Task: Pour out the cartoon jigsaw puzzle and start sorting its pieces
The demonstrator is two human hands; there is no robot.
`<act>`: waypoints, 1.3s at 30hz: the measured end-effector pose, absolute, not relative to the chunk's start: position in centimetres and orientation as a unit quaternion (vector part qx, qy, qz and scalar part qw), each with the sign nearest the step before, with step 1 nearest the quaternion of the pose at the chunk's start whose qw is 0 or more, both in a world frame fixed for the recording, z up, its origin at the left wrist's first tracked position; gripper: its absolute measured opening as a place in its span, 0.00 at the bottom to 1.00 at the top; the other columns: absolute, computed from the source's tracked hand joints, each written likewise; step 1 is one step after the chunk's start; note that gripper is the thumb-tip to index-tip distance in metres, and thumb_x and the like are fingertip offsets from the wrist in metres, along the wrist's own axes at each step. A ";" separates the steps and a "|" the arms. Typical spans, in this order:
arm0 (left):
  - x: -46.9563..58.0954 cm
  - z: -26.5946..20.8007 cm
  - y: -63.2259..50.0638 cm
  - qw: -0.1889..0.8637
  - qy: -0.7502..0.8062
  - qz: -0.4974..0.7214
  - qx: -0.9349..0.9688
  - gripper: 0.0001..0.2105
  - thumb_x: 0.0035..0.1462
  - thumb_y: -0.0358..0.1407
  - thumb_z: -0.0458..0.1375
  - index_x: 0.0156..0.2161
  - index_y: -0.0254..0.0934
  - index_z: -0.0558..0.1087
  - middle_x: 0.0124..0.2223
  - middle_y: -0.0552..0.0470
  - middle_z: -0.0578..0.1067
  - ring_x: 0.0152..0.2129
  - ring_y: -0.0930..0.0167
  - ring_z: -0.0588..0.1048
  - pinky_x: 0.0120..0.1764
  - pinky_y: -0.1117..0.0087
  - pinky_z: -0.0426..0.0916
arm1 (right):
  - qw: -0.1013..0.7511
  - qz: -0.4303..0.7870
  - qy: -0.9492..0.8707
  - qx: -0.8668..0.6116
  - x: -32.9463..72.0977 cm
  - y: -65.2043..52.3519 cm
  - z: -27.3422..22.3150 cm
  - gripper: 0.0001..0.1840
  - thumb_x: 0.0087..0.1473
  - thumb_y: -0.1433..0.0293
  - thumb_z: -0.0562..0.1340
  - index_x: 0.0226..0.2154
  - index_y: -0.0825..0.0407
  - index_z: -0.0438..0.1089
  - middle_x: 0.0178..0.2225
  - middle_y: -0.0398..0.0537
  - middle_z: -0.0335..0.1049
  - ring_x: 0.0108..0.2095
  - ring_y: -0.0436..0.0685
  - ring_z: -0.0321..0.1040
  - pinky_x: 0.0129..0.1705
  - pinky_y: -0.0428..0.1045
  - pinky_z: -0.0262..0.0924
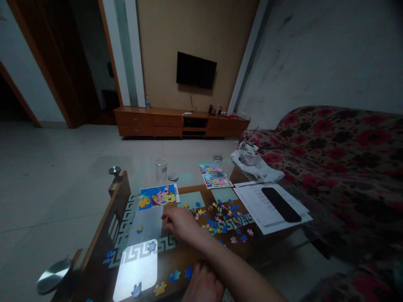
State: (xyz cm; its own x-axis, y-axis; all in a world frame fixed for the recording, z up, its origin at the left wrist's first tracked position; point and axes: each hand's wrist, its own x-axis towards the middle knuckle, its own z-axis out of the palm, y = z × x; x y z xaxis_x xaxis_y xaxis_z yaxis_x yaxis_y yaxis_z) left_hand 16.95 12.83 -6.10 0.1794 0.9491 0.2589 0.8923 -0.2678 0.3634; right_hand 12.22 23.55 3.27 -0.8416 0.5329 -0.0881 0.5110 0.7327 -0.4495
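My right hand (181, 222) reaches over the glass-topped table, its fingers curled and pointing down to the left. Anything between its fingertips is hidden. It is nearest the printed cartoon picture (162, 196), which lies just beyond it. Below the right forearm, my left hand (204, 284) rests at the near edge with its fingers curled under; what they may hold is out of sight. Loose jigsaw pieces (224, 218) form a scattered pile to the right of my right hand. Nearer me lie a yellow piece (160, 288), a blue piece (175, 275) and several others.
A clear jar (161, 171) stands behind the picture, with a metal lid (173, 177) beside it. A second picture sheet (217, 178) lies under another jar (217, 161). Papers (256, 214) bear a black phone (281, 204). A white plastic bag (261, 167) lies by the flowered sofa (327, 126).
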 end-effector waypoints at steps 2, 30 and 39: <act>16.7 -6.5 12.9 0.045 0.564 0.209 0.797 0.06 0.59 0.35 0.57 0.39 0.43 0.76 0.40 0.53 0.78 0.39 0.67 0.71 0.39 0.68 0.64 | 0.094 0.241 -0.908 -0.330 15.3 25.6 3.7 0.18 0.52 0.75 0.59 0.45 0.51 0.75 0.44 0.51 0.76 0.45 0.59 0.71 0.47 0.49 0.61; 18.5 -11.3 14.3 -0.027 0.592 0.273 0.758 0.03 0.53 0.31 0.63 0.32 0.39 0.73 0.41 0.53 0.77 0.43 0.65 0.70 0.42 0.64 0.63 | 0.172 0.165 -0.864 -0.444 26.4 34.4 -1.3 0.37 0.45 0.86 0.48 0.58 0.56 0.62 0.52 0.56 0.68 0.52 0.55 0.63 0.55 0.49 0.53; 17.8 -10.5 14.1 -0.007 0.584 0.266 0.767 0.03 0.53 0.29 0.62 0.34 0.40 0.73 0.44 0.53 0.76 0.45 0.64 0.69 0.44 0.64 0.63 | 0.192 0.170 -0.829 -0.497 29.8 35.6 -1.7 0.36 0.45 0.86 0.49 0.56 0.54 0.65 0.45 0.52 0.73 0.47 0.54 0.67 0.52 0.48 0.57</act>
